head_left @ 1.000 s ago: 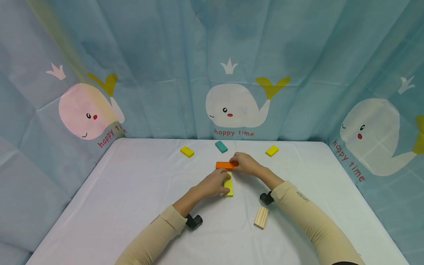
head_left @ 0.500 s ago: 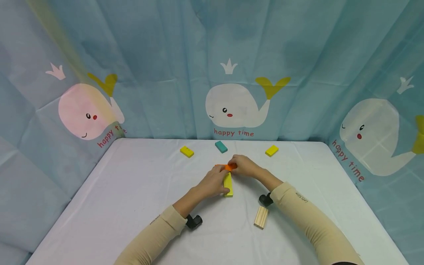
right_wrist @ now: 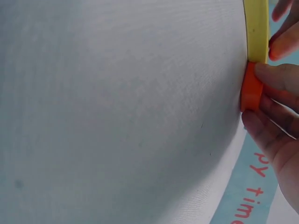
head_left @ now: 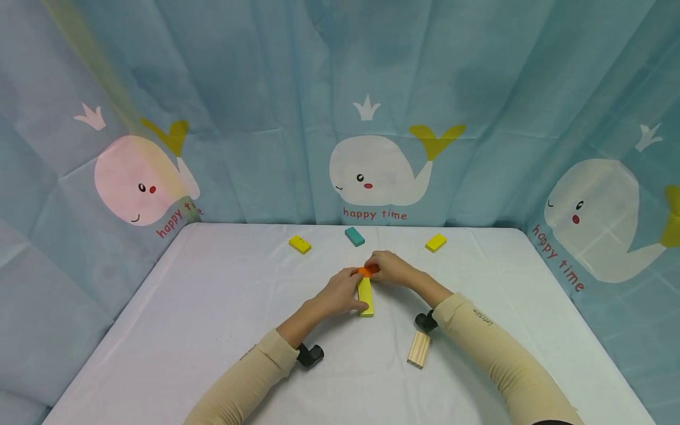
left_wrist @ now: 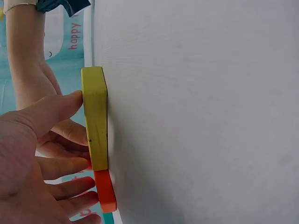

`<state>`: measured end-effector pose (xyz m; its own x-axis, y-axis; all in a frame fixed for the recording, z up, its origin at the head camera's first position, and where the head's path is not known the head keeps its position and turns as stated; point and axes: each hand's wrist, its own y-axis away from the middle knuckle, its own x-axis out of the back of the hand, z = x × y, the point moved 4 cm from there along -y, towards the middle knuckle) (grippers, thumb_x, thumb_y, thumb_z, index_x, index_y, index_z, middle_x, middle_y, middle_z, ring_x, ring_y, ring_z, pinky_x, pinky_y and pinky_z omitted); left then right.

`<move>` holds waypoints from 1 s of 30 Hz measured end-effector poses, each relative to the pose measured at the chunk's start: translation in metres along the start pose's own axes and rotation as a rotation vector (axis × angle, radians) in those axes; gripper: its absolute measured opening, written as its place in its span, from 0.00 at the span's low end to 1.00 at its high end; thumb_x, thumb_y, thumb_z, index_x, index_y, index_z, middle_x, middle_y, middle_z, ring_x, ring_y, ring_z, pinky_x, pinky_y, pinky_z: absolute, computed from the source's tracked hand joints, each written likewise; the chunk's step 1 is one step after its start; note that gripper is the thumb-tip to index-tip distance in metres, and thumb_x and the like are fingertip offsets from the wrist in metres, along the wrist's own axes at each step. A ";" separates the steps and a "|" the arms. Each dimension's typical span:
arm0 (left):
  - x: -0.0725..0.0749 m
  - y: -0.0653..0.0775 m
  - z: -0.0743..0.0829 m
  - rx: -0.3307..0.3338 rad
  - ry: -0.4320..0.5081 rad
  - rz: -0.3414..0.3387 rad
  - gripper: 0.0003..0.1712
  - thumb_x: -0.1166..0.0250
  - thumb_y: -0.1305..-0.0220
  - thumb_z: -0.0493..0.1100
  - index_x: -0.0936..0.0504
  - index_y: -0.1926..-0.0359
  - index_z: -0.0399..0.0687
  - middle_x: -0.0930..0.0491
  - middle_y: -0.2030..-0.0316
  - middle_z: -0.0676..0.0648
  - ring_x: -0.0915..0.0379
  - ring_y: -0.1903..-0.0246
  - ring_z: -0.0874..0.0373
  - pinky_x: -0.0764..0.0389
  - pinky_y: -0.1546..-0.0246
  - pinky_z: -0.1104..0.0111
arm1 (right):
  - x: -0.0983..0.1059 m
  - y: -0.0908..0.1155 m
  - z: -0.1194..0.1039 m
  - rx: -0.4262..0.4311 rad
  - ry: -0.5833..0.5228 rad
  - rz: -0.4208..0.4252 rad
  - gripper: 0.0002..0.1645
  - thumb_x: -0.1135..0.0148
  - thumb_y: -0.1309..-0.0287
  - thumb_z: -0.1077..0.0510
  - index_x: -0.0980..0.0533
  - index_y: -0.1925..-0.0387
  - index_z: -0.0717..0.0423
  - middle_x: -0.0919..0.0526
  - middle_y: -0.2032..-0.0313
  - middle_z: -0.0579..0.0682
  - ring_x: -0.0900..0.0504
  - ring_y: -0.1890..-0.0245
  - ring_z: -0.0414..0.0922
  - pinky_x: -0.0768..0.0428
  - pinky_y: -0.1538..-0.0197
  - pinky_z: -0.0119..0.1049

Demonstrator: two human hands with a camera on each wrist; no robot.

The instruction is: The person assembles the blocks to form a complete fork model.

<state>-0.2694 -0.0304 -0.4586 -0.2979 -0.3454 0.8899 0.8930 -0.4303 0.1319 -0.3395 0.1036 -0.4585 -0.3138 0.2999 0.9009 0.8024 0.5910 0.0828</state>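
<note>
A long yellow block (head_left: 365, 298) lies on the white cloth, pointing away from me. An orange block (head_left: 365, 272) sits against its far end, partly covered by fingers. My left hand (head_left: 340, 293) holds the yellow block from the left, thumb near its close end, index finger by the joint; its other fingertips reach the orange block in the left wrist view. My right hand (head_left: 392, 268) pinches the orange block. In the right wrist view the thumb and fingertips grip the orange block (right_wrist: 252, 88) right below the yellow block (right_wrist: 257, 30).
Toward the back edge lie a yellow block (head_left: 300, 244), a teal block (head_left: 355, 236) and another yellow block (head_left: 435, 242). A plain striped wooden block (head_left: 419, 349) lies near the right forearm. A whale-print curtain (head_left: 255, 147) hangs behind the table.
My right hand has drawn the orange block toward me, up against the far end of the yellow block. The left hand stays almost where it was, fingertips now by the orange block.
</note>
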 end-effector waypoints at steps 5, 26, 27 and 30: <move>0.000 -0.001 0.000 -0.001 -0.009 -0.011 0.42 0.27 0.46 0.54 0.30 0.35 0.38 0.33 0.33 0.41 0.40 0.32 0.48 0.38 0.30 0.55 | 0.000 0.002 0.000 0.036 0.010 0.017 0.16 0.32 0.42 0.59 0.17 0.52 0.59 0.17 0.58 0.51 0.22 0.60 0.43 0.20 0.48 0.39; 0.000 -0.004 -0.003 -0.030 -0.034 -0.003 0.39 0.30 0.42 0.55 0.29 0.34 0.43 0.33 0.32 0.42 0.40 0.31 0.48 0.40 0.29 0.52 | 0.001 0.004 0.004 0.037 0.002 -0.007 0.16 0.34 0.42 0.63 0.18 0.51 0.61 0.17 0.56 0.52 0.21 0.58 0.44 0.19 0.46 0.41; 0.000 -0.004 -0.004 -0.030 -0.037 0.001 0.39 0.30 0.42 0.56 0.28 0.34 0.43 0.33 0.32 0.42 0.40 0.31 0.48 0.40 0.29 0.52 | 0.000 0.004 0.004 0.038 0.004 -0.007 0.16 0.34 0.42 0.63 0.18 0.51 0.61 0.17 0.56 0.52 0.21 0.58 0.44 0.19 0.46 0.41; -0.001 -0.004 -0.004 -0.028 -0.037 0.007 0.38 0.30 0.42 0.55 0.28 0.35 0.44 0.32 0.33 0.43 0.39 0.32 0.48 0.39 0.29 0.52 | 0.000 0.005 0.004 0.036 0.004 -0.005 0.16 0.34 0.42 0.63 0.18 0.51 0.61 0.17 0.56 0.52 0.21 0.57 0.45 0.19 0.46 0.41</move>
<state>-0.2746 -0.0317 -0.4617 -0.2783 -0.3174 0.9065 0.8851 -0.4512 0.1137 -0.3375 0.1095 -0.4594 -0.3156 0.2938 0.9022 0.7822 0.6188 0.0721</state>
